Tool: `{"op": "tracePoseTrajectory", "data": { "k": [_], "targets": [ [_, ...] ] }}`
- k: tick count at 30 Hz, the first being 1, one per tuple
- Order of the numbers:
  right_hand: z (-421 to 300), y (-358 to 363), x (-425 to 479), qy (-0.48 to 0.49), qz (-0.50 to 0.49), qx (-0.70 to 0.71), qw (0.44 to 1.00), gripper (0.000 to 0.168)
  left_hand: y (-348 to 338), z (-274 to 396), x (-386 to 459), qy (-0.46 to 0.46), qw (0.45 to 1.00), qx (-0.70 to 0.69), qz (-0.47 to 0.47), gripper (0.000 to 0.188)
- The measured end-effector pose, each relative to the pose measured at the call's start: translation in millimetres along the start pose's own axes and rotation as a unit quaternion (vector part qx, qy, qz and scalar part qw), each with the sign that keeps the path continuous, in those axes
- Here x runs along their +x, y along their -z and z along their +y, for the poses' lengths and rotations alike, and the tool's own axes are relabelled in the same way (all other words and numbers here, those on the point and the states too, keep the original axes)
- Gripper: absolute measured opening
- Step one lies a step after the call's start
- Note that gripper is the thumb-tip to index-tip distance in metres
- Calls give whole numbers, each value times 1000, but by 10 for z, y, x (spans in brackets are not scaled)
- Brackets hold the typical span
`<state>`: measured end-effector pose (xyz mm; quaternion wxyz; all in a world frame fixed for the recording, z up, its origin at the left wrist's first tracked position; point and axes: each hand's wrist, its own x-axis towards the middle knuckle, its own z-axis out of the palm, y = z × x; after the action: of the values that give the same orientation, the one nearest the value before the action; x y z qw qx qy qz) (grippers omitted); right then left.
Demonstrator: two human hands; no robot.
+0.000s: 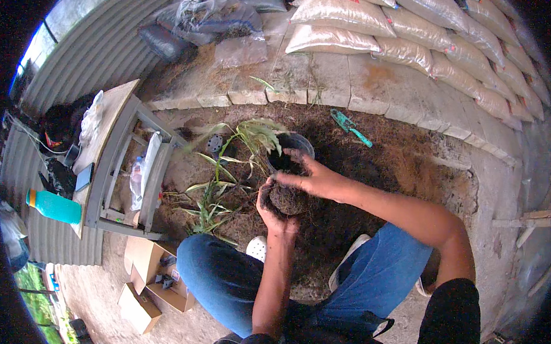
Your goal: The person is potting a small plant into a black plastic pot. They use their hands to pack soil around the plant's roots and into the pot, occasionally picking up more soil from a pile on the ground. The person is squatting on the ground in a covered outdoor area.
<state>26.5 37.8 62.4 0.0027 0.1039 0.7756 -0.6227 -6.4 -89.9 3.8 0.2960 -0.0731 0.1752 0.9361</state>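
My left hand cups a round root ball with soil from below and the left. My right hand reaches over the top of the root ball, its fingers spread and close to it; whether they touch it is hard to tell. Just beyond the hands stands a black plastic plant pot, partly hidden by my right hand and by the leaves. A leafy plant leans beside the pot. More striped-leaf plants lie on the soil to the left. A green hand trowel lies on the soil beyond the pot.
A wooden table at left bears a teal bottle and a phone. An open cardboard box sits below it. Filled sacks are stacked behind a concrete block edge. A small perforated pot stands beyond the plants.
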Motion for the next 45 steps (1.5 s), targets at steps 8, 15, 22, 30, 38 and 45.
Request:
{"op": "tracePoseTrajectory", "data": {
  "k": [8,15,22,30,38,45],
  "targets": [
    [15,140,79,-1,-65,57,996,81,-36,-17,-4,1,1000,-2,8,27],
    [85,897,270,-24,-109,-20,994,68,-96,-26,-26,21,1000,-3,7,31],
    [1707,1690,-153,-148,-29,-423,893,77,-22,-66,60,35,998,-12,43,31],
    [3327,643,-772,-130,-21,-465,875,87,122,-161,160,19,997,48,63,33],
    [3498,-179,-798,-135,11,-452,881,82,230,-265,264,22,994,53,88,33],
    [3450,-232,-1032,-120,43,-412,902,74,312,-256,290,33,993,71,88,34]
  ]
}}
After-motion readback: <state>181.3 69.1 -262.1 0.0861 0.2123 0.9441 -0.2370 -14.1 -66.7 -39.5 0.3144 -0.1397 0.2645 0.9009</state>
